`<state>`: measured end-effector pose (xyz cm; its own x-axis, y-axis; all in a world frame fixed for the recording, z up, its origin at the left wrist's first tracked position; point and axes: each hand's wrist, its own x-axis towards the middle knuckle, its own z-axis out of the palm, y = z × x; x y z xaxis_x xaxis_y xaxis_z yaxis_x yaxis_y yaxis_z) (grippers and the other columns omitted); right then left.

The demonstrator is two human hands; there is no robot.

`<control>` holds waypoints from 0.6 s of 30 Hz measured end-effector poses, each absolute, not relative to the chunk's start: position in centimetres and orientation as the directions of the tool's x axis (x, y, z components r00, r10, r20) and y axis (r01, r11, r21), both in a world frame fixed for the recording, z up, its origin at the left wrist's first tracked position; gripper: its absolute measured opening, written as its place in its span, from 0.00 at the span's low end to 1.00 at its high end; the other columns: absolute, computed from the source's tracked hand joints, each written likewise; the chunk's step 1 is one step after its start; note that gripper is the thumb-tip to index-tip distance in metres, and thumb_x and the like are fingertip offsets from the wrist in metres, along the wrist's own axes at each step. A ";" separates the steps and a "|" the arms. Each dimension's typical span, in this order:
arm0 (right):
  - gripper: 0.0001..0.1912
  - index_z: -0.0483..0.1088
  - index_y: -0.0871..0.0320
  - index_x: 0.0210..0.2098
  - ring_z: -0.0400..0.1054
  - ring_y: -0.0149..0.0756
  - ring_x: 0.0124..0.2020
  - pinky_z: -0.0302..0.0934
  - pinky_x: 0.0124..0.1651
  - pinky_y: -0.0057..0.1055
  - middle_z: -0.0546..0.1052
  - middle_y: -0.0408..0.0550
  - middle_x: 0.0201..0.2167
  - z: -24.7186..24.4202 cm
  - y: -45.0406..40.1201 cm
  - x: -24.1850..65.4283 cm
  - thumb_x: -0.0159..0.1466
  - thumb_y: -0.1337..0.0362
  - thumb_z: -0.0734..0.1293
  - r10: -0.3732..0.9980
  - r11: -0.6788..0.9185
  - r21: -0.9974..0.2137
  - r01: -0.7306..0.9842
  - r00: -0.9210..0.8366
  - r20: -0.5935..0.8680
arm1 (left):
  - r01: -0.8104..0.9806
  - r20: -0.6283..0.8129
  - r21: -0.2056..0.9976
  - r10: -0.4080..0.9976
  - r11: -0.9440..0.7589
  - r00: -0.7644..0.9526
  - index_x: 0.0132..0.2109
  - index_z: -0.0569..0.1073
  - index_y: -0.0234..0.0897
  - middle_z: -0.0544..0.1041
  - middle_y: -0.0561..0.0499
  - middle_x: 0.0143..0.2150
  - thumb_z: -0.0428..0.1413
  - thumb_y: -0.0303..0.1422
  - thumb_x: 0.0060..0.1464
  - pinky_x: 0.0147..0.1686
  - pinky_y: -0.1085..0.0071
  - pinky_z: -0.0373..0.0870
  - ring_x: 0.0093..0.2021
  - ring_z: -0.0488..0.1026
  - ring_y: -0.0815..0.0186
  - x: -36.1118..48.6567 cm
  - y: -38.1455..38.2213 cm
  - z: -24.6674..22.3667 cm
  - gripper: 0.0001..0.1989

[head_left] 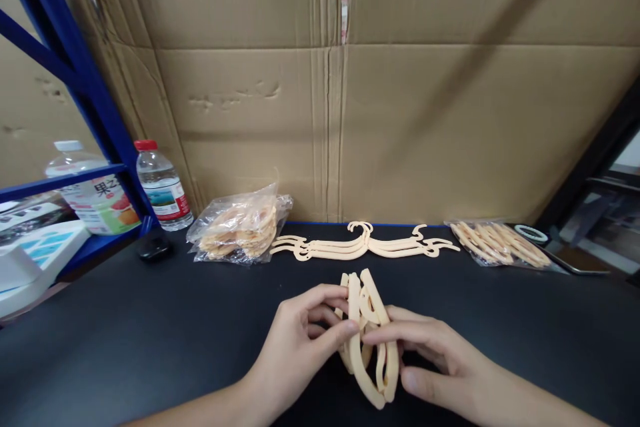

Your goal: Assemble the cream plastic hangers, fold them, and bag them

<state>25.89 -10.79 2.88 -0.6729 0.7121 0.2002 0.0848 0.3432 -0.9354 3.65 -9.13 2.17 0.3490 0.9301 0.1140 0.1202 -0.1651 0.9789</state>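
Several cream folded plastic hangers point(357, 340) stand bunched together at the lower middle, over the black table. My left hand point(313, 340) grips their left side, its thumb on the front piece and its fingers behind. From the right, my right hand point(430, 353) holds the outer right piece, index finger across the front and thumb low beside it. Beyond the hands, a row of unfolded cream hangers point(340, 250) lies stacked, their hooks at the centre.
A clear bag of cream hangers point(240, 227) sits back left, another bag point(495, 242) back right. A black mouse point(154, 247), a red-capped water bottle point(163, 190) and a blue rack point(95, 107) are at the left. Cardboard point(450, 113) walls the back.
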 end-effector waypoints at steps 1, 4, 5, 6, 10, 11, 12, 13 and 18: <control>0.18 0.67 0.46 0.54 0.63 0.42 0.55 0.60 0.55 0.39 0.64 0.50 0.58 2.8 -10.6 26.1 0.64 0.59 0.64 0.727 0.306 -0.949 0.072 -0.662 0.184 | 0.132 0.138 0.972 0.926 -0.195 0.351 0.50 0.72 0.39 0.77 0.46 0.42 0.57 0.36 0.54 0.33 0.70 0.75 0.36 0.74 0.64 3.5 -9.0 2.1 0.16; 0.18 0.69 0.50 0.53 0.61 0.45 0.58 0.59 0.56 0.42 0.63 0.51 0.58 2.4 -9.5 27.0 0.64 0.56 0.64 0.823 0.214 -0.972 0.101 -0.555 0.124 | 0.276 0.291 0.865 0.867 -0.419 0.404 0.52 0.70 0.42 0.74 0.47 0.48 0.53 0.32 0.58 0.42 0.67 0.75 0.45 0.74 0.62 2.9 -8.6 2.0 0.15; 0.18 0.70 0.51 0.52 0.61 0.46 0.57 0.59 0.56 0.43 0.65 0.52 0.56 2.2 -9.1 27.2 0.64 0.55 0.64 0.861 0.204 -0.968 0.146 -0.497 0.107 | 0.347 0.333 0.785 0.822 -0.513 0.463 0.53 0.69 0.43 0.73 0.47 0.50 0.52 0.31 0.58 0.47 0.65 0.73 0.49 0.72 0.61 2.8 -8.6 2.0 0.16; 0.18 0.70 0.52 0.51 0.62 0.46 0.56 0.59 0.56 0.44 0.68 0.53 0.54 1.9 -8.6 27.5 0.64 0.54 0.63 0.892 0.205 -0.957 0.207 -0.442 0.095 | 0.407 0.347 0.690 0.768 -0.598 0.539 0.54 0.69 0.44 0.71 0.48 0.53 0.53 0.29 0.57 0.52 0.63 0.70 0.53 0.69 0.60 2.6 -8.6 2.0 0.17; 0.17 0.70 0.54 0.49 0.65 0.44 0.51 0.58 0.56 0.45 0.72 0.52 0.44 1.1 -8.0 27.8 0.65 0.54 0.60 0.922 0.291 -0.839 0.460 -0.368 0.118 | 0.505 0.219 0.383 0.607 -0.774 0.764 0.57 0.66 0.44 0.64 0.47 0.62 0.56 0.30 0.54 0.59 0.59 0.62 0.63 0.58 0.55 2.4 -9.3 1.9 0.23; 0.17 0.69 0.53 0.50 0.64 0.43 0.50 0.58 0.56 0.44 0.71 0.51 0.44 1.0 -8.1 27.7 0.66 0.55 0.59 0.915 0.329 -0.796 0.508 -0.380 0.136 | 0.508 0.193 0.341 0.587 -0.791 0.786 0.57 0.65 0.43 0.64 0.46 0.61 0.55 0.30 0.55 0.59 0.59 0.62 0.63 0.57 0.55 2.4 -9.4 1.9 0.23; 0.17 0.68 0.53 0.51 0.64 0.42 0.50 0.57 0.56 0.43 0.71 0.50 0.45 1.0 -8.3 27.6 0.66 0.56 0.59 0.905 0.368 -0.749 0.551 -0.398 0.152 | 0.508 0.180 0.308 0.574 -0.804 0.799 0.57 0.66 0.43 0.65 0.47 0.61 0.54 0.29 0.56 0.59 0.59 0.62 0.63 0.57 0.56 2.4 -9.5 1.8 0.21; 0.16 0.66 0.52 0.52 0.63 0.41 0.51 0.56 0.57 0.42 0.69 0.50 0.46 1.0 -8.6 27.5 0.67 0.56 0.58 0.893 0.404 -0.702 0.587 -0.420 0.162 | 0.509 0.180 0.284 0.567 -0.812 0.804 0.57 0.66 0.43 0.65 0.47 0.61 0.52 0.29 0.57 0.59 0.60 0.62 0.63 0.57 0.57 2.4 -9.5 1.8 0.20; 0.17 0.61 0.49 0.56 0.60 0.39 0.52 0.56 0.57 0.39 0.62 0.49 0.51 0.9 -9.6 26.9 0.67 0.59 0.58 0.866 0.476 -0.541 0.693 -0.475 0.152 | 0.523 0.213 0.242 0.571 -0.817 0.793 0.56 0.66 0.44 0.67 0.48 0.59 0.49 0.28 0.60 0.58 0.62 0.64 0.62 0.59 0.60 2.4 -8.9 1.6 0.18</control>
